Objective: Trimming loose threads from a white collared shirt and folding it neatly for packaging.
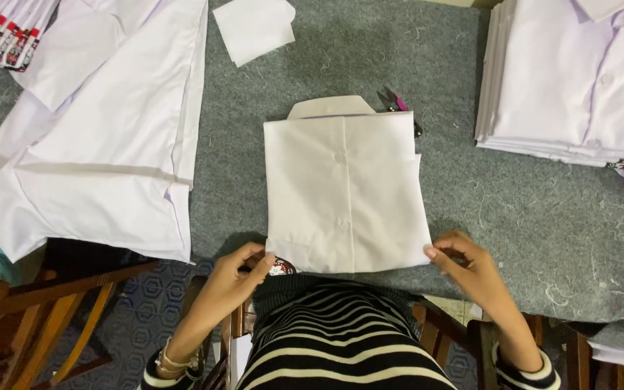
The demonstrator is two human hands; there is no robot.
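A folded white shirt (pixel 344 191) lies on the grey felt table (pixel 514 209), its collar pointing away from me and its button placket running down the middle. My left hand (pixel 243 271) pinches the shirt's near left corner, beside a small red and black label. The near right corner is pinched by my right hand (pixel 464 263). Both hands sit at the table's near edge, just above my striped top.
A stack of folded white shirts (pixel 572 79) sits at the far right. Unfolded white shirts (pixel 102 130) spread over the left. A white paper sheet (pixel 254 27) lies at the back. Small thread snips (pixel 393 101) rest behind the collar. Wooden chair (pixel 45 310) at lower left.
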